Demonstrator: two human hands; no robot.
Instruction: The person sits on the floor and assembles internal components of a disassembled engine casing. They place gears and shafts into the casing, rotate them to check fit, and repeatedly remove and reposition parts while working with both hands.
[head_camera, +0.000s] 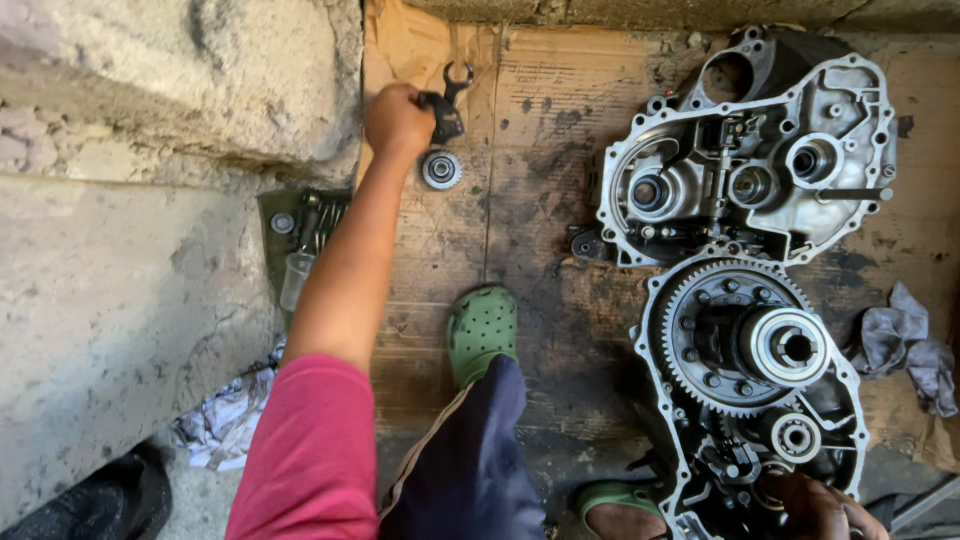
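My left hand (398, 118) is closed around a dark shift fork (446, 105), setting it on the cardboard (540, 90) above a small gear (441, 170). Right hand (815, 505) rests on the open gearbox casing (850, 440), its fingers' state unclear. Next, I judge: release cleanly, then reach back for another part.

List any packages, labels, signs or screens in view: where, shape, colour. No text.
No labels, signs or screens show.
Flattened cardboard: brown, oil-stained sheet under the metal gearbox housing and small gear, likely an opened-out box.
Crumpled wrapper: white with dark markings, lower left by the stone wall; too creased to tell more.
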